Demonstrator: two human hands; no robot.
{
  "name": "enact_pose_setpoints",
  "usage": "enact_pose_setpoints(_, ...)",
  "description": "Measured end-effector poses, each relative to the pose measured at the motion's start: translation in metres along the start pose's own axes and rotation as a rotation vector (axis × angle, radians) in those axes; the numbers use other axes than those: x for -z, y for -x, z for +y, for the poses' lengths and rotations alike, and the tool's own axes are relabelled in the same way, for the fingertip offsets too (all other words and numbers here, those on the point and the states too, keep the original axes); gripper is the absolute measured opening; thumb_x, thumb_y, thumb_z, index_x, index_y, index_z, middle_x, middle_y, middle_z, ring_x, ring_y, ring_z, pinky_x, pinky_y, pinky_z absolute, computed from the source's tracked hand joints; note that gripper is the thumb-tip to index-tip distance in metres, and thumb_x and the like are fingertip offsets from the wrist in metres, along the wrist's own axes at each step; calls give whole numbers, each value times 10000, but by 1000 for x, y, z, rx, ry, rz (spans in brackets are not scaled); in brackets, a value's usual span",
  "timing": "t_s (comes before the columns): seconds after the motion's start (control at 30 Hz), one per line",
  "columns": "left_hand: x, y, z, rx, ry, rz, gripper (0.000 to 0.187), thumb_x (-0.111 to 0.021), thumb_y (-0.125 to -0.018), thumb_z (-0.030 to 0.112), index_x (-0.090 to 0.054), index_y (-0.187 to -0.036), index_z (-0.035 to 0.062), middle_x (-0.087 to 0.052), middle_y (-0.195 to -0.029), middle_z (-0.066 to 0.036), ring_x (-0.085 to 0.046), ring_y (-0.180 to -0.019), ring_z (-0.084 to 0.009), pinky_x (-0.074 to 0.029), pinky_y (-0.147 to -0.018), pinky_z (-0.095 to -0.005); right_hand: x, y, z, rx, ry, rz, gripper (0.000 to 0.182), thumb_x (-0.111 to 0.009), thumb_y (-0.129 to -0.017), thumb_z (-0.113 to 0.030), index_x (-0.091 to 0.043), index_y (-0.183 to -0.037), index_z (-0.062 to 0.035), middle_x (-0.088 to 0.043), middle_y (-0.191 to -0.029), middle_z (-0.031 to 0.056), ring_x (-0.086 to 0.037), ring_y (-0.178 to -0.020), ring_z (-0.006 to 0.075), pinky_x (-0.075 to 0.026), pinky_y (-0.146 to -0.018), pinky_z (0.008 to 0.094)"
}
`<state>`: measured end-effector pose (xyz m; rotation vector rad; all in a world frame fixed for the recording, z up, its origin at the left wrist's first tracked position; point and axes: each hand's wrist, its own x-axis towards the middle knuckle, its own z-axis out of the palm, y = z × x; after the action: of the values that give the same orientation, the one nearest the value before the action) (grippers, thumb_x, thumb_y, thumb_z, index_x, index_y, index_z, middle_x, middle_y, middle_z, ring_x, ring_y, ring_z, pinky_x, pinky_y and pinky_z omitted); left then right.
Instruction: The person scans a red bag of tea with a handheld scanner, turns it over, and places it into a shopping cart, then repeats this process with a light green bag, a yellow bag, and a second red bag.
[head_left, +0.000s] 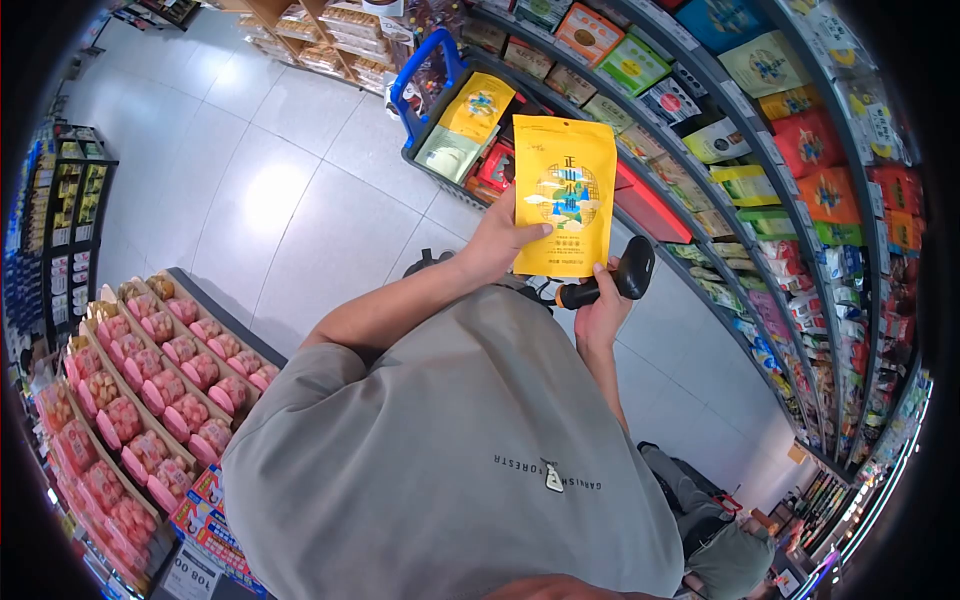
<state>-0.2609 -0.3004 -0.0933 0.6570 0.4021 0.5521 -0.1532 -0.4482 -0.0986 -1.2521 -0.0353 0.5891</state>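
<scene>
A flat yellow tea pouch (540, 200) with dark vertical lettering and a round landscape picture is held up in front of my chest. My left hand (497, 240) grips its left edge, thumb across the front. At the pouch's lower right corner, my right hand (601, 308) has its thumb on the bottom edge. That same hand is wrapped round a black handheld scanner (632, 268) with an orange ring, its rounded head pointing to the right. Just beyond the pouch stands a dark shopping basket (418, 157) with a blue handle, holding yellow, pale green and red packs.
Curved shelves (790, 215) packed with coloured pouches and boxes run along the right. To the left, a slanted display holds rows of pink-lidded jars (185, 415). Another person (735, 560) is at lower right, behind me. Pale floor tiles (330, 215) lie between.
</scene>
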Motion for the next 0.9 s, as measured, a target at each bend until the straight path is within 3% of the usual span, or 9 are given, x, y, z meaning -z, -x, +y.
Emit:
enact_pose_setpoints(0.53,-5,-39,-27,95,-73,67,514,-622,-843,-34,-410,-1311,-32,-596,-1178,-133,-605,-1057,-202,-510,-903,-324,26,-42,-7,-16,144,76,325,-633,-768,73,-542,-1076,22,-566,-840,72,-548,-690,165,-458,-607,287)
enact_pose_setpoints(0.77,-21,-65,-61,112,51,79,495,-617,-840,-44,-427,-1295,-4,-581,-1201,-116,-596,-1086,-207,-501,-923,-343,38,-76,-25,-25,67,112,335,-629,-760,78,-541,-1081,47,-589,-780,75,-548,-648,151,-443,-613,275)
enact_pose_setpoints(0.83,-31,-71,-62,105,94,71,485,-622,-835,-55,-435,-1279,-2,-579,-1196,-111,-609,-1067,-213,-518,-907,-349,45,-89,-27,-36,81,92,314,-636,-771,67,-543,-1068,31,-575,-842,83,-546,-671,166,-455,-606,290)
enact_pose_setpoints(0.9,-43,-76,-62,226,190,92,480,-616,-847,-41,-437,-1289,15,-590,-1184,-97,-603,-1076,-215,-517,-916,-370,50,-100,-33,-35,99,89,309,-637,-772,66,-545,-1065,33,-575,-840,83,-545,-669,164,-454,-605,290)
